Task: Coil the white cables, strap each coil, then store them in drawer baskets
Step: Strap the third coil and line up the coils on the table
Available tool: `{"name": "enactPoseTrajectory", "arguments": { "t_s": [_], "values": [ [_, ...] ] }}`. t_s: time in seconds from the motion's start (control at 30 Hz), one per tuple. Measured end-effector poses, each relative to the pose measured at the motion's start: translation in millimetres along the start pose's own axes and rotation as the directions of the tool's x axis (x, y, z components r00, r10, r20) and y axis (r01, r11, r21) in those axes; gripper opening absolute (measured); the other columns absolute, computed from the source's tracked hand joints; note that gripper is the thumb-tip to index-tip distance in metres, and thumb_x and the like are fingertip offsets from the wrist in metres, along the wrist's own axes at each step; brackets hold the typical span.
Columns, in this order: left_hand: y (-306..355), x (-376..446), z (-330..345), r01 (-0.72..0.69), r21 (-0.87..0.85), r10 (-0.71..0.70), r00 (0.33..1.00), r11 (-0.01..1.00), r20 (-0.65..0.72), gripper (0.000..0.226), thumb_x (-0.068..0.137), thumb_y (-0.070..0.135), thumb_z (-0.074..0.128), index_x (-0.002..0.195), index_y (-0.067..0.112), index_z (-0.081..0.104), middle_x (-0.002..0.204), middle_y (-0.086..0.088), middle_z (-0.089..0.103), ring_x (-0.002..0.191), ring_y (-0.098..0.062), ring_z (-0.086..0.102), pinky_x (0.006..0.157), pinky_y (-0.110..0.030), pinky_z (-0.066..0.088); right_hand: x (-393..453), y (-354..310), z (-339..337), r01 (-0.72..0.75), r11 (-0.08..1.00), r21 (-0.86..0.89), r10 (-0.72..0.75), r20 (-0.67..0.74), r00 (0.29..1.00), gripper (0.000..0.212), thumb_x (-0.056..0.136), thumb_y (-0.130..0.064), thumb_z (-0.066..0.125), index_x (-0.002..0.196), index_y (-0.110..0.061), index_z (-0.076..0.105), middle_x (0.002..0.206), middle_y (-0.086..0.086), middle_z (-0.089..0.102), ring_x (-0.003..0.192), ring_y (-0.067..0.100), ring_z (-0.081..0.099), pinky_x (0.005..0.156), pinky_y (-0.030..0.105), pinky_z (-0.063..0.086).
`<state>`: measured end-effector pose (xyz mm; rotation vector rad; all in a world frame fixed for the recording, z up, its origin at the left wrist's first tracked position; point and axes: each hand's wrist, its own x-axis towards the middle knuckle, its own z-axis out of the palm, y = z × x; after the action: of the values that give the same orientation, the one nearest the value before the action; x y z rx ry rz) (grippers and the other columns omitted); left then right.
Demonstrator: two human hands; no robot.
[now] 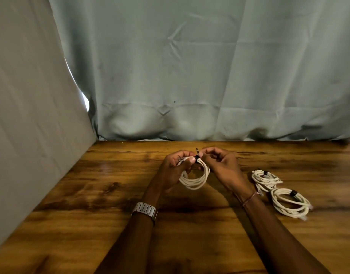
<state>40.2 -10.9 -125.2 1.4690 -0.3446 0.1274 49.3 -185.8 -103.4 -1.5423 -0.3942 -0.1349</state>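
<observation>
A coiled white cable [196, 179] hangs just above the wooden table [110, 194], held up between both hands. My left hand [175, 168] grips the top of the coil with thumb and fingers. My right hand [219, 165] pinches a thin black strap [197, 155] wrapped round the coil's top, with one short end sticking up. Two more white coils lie on the table to the right: one [266, 179] nearer the back and one [290, 202] nearer me. Each has a black strap round it.
A grey-green curtain [190, 66] hangs along the table's far edge. A pale fabric panel [31, 115] closes the left side. No drawer or basket is in view.
</observation>
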Motion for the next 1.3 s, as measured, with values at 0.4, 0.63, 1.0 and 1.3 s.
{"name": "enactPoseTrajectory", "arguments": {
  "t_s": [0.4, 0.63, 1.0, 1.3],
  "values": [
    [4, -2, -3, -0.038, 0.003, 0.038, 0.997, 0.999, 0.064, 0.013, 0.094, 0.003, 0.062, 0.104, 0.007, 0.068, 0.086, -0.009, 0.066, 0.071, -0.013, 0.057, 0.067, -0.022, 0.049, -2, 0, 0, 0.232, 0.949, -0.212, -0.25, -0.062, 0.966, 0.012, 0.086, 0.006, 0.069, 0.091, -0.004, 0.072, 0.082, -0.002, 0.071, 0.07, -0.002, 0.063, 0.066, 0.012, 0.049],
    [3, -2, -9, -0.069, 0.05, 0.068, 0.997, 0.996, 0.022, 0.013, 0.093, 0.002, 0.064, 0.102, 0.009, 0.07, 0.093, -0.008, 0.072, 0.081, -0.017, 0.062, 0.071, -0.025, 0.051, -4, 3, 3, 0.303, 0.917, -0.26, -0.324, -0.04, 0.945, 0.01, 0.084, 0.001, 0.074, 0.091, -0.006, 0.072, 0.083, -0.002, 0.072, 0.074, 0.006, 0.068, 0.068, 0.019, 0.054],
    [3, -2, -9, -0.058, 0.062, 0.059, 0.998, 0.996, -0.027, 0.013, 0.092, 0.002, 0.065, 0.101, 0.012, 0.069, 0.095, -0.004, 0.074, 0.083, -0.013, 0.067, 0.07, -0.023, 0.053, 3, -1, -16, 0.225, 0.942, -0.248, -0.205, 0.107, 0.973, 0.015, 0.084, -0.006, 0.078, 0.094, -0.017, 0.078, 0.087, -0.003, 0.078, 0.079, 0.013, 0.074, 0.074, 0.025, 0.059],
    [4, -1, -8, -0.075, 0.153, 0.081, 0.996, 0.985, -0.032, 0.014, 0.091, 0.001, 0.067, 0.099, 0.012, 0.069, 0.092, 0.003, 0.074, 0.083, -0.006, 0.068, 0.071, -0.02, 0.053, 5, 2, -25, 0.449, 0.729, -0.517, -0.329, 0.311, 0.892, 0.011, 0.093, -0.019, 0.07, 0.102, -0.019, 0.075, 0.091, -0.009, 0.074, 0.082, 0.01, 0.069, 0.071, 0.04, 0.058]
  ]
}}
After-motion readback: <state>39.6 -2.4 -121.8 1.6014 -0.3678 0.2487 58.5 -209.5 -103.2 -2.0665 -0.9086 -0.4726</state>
